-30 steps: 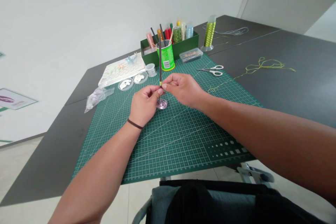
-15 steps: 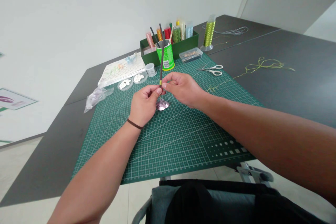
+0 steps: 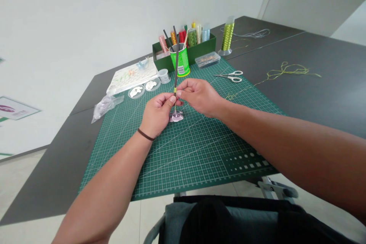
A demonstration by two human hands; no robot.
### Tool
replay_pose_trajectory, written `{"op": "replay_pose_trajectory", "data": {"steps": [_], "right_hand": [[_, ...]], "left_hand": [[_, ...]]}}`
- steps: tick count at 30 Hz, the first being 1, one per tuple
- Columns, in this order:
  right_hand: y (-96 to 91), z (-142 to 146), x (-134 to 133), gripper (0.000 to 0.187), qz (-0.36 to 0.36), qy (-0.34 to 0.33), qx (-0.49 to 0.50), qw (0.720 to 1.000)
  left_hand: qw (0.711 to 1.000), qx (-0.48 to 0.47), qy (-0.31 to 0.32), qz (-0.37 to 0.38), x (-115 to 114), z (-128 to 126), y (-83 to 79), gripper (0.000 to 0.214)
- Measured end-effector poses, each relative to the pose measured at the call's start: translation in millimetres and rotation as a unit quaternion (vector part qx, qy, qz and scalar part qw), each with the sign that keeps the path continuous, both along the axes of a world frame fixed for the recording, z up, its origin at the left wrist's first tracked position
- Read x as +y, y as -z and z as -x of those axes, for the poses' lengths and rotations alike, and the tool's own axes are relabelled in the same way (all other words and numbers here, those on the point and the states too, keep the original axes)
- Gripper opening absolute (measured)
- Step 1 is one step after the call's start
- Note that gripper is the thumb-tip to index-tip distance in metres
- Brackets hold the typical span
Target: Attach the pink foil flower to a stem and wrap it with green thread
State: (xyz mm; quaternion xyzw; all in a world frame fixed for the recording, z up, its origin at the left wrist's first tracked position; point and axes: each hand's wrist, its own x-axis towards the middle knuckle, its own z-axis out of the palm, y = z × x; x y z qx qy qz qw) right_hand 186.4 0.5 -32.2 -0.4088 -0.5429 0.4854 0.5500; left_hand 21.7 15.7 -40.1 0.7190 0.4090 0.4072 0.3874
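Note:
A thin dark stick [image 3: 176,65] stands nearly upright between my hands, with a band of yellow-green thread [image 3: 175,90] wound round its lower part. Below my fingers, at the stick's bottom end, hangs a shiny pale-purple flower-like piece [image 3: 176,117]. My left hand [image 3: 158,112] is closed, pinching the stick's lower end between thumb and fingers. Thumb and forefinger of my right hand [image 3: 198,96] press together right at the thread band; the strand between them is too fine to make out.
Behind my hands stand a green can [image 3: 180,61] and a dark green box [image 3: 200,48] of thread spools. Scissors [image 3: 235,76] and loose yellow-green thread [image 3: 288,69] lie to the right. Small dishes of white pieces [image 3: 136,91] and a plastic bag [image 3: 104,107] are left on the cutting mat [image 3: 183,160].
The purple piece has turned and sits slightly lower, showing different petals. My left hand has shifted a little; the right hand has stayed almost in place.

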Motion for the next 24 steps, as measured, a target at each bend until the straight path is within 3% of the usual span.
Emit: {"op": "replay_pose_trajectory", "data": {"steps": [4,11,18,24], "right_hand": [[4.3,-1.1,1.9,0.014,-0.008,0.009,-0.010,1.000],[5.7,-0.6,2.1,0.011,-0.008,0.004,-0.017,1.000],[7.4,-2.7,2.7,0.022,-0.038,-0.098,0.097,0.990],[6.4,-4.1,1.7,0.018,-0.039,-0.120,0.109,0.986]], "left_hand": [[0.998,-0.041,-0.005,0.046,-0.9,-2.8,0.7,0.023],[0.997,-0.059,-0.006,0.042,-1.6,-4.2,2.9,0.019],[0.977,-0.151,0.061,0.139,-5.4,-7.2,-3.2,0.030],[0.961,-0.193,0.093,0.174,-5.5,-5.9,-5.8,0.032]]}}
